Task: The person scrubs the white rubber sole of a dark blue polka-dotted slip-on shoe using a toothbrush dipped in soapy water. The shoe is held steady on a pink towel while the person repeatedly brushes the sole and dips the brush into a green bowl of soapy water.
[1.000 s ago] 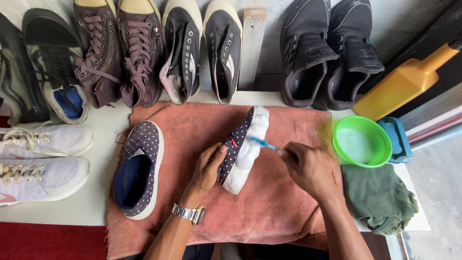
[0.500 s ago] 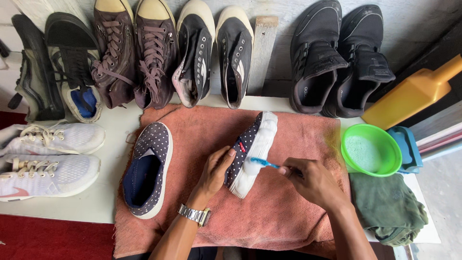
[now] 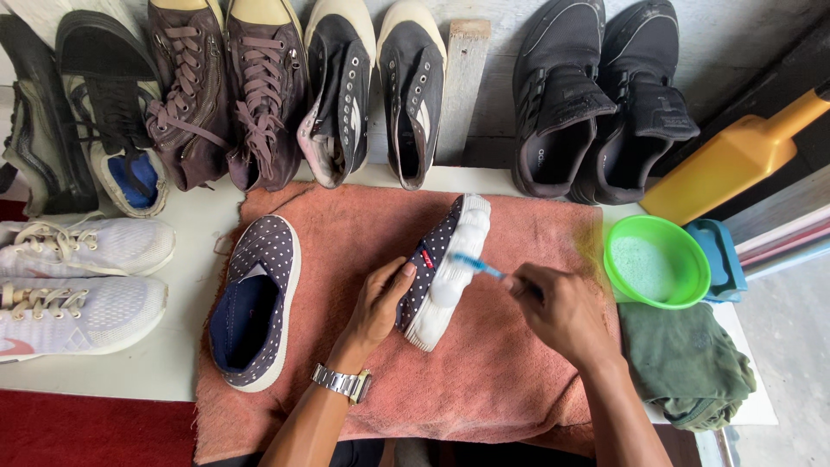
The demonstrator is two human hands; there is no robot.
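The left hand (image 3: 376, 303) props a dotted navy shoe (image 3: 441, 264) on its side on the pink towel (image 3: 493, 363), its grip closed around the upper, white sole facing right. The right hand (image 3: 562, 311) pinches a blue toothbrush (image 3: 474, 265), bristles touching that sole. The matching shoe (image 3: 255, 303) lies flat to the left on the same towel. A green bowl (image 3: 653, 264) and a green rag (image 3: 687, 363) sit on the white counter (image 3: 186, 233) to the right; other shoes line its far and left edges.

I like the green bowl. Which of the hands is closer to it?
Right. The right hand holds the blue toothbrush just left of the green bowl; the left hand steadies the spotted shoe, farther left.
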